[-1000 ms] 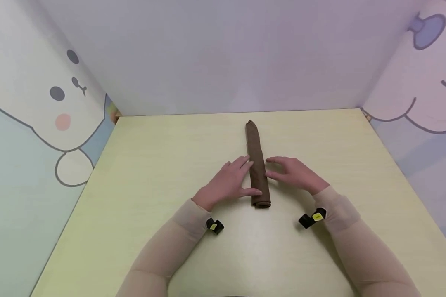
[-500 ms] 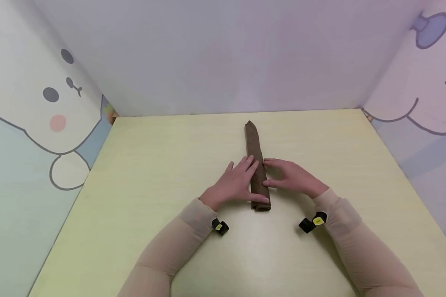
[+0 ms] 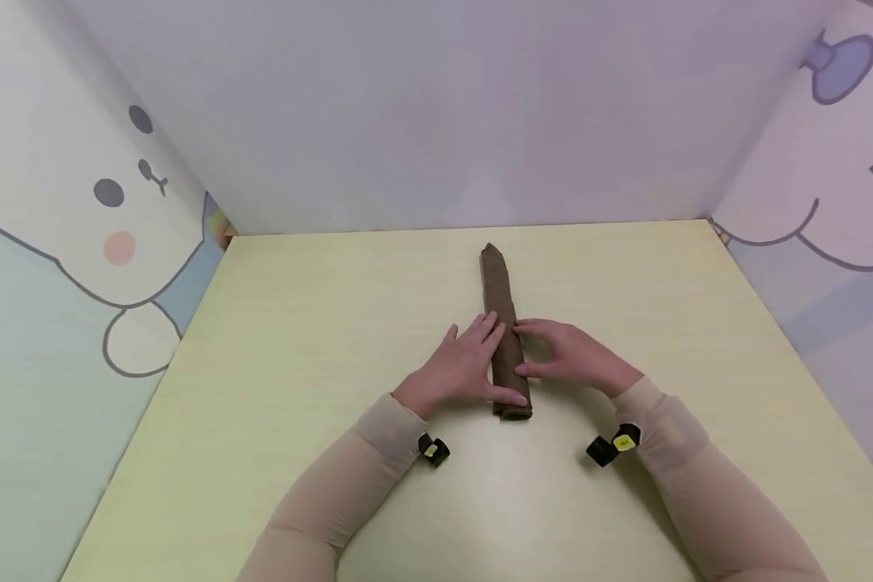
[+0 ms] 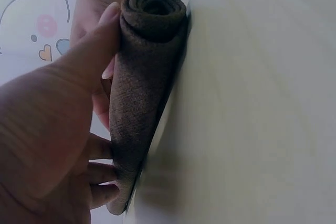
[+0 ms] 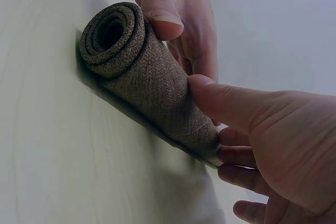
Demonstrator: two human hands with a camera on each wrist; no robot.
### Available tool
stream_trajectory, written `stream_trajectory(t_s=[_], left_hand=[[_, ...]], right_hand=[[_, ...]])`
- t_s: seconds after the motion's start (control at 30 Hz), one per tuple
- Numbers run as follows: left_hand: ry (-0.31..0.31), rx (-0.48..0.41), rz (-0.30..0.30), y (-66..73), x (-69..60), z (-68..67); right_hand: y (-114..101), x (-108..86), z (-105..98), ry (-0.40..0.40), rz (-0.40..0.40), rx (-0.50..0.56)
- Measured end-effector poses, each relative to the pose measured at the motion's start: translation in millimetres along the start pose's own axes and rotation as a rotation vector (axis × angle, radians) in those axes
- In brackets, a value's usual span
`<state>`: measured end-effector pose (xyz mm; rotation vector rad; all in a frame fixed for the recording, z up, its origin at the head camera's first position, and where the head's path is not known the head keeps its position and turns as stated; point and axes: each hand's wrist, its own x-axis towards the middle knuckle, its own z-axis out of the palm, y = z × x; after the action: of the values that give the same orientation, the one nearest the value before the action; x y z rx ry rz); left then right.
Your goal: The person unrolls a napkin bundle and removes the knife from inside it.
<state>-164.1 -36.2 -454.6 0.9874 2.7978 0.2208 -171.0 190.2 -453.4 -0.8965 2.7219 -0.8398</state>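
Note:
A brown woven cloth [image 3: 500, 295], rolled into a tube, lies lengthwise on the table, pointing away from me. Its spiral end shows in the left wrist view and the right wrist view. My left hand [image 3: 457, 368] lies over the roll's left side, fingers extended on top and thumb across its near end. On the opposite side, my right hand [image 3: 571, 353] touches the cloth with its thumb and fingertips, fingers slightly bent. In the right wrist view the right thumb [image 5: 226, 98] rests against the weave. Neither hand wraps round the roll.
The pale wooden table [image 3: 320, 299] ends at a plain back wall [image 3: 436, 113]. Side panels with cartoon drawings stand at left [image 3: 80, 242] and right [image 3: 815, 178]. Each wrist carries a small black camera.
My left hand has shifted right, farther over the roll, its thumb nearer the roll's right edge. My right thumb and fingers have come in against the cloth's right side.

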Motion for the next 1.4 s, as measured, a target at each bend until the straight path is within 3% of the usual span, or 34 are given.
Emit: stream_trajectory(t_s=[0.47,1.4], left_hand=[[0.003,0.006,-0.019,2.5,-0.6,-0.1],[0.0,0.007,-0.015,2.8,-1.4,-0.2]], right_hand=[[-6.5,0.8,2.3,0.03,-0.035,-0.062],[5.0,4.8,9.0,0.062,0.062,0.158]])
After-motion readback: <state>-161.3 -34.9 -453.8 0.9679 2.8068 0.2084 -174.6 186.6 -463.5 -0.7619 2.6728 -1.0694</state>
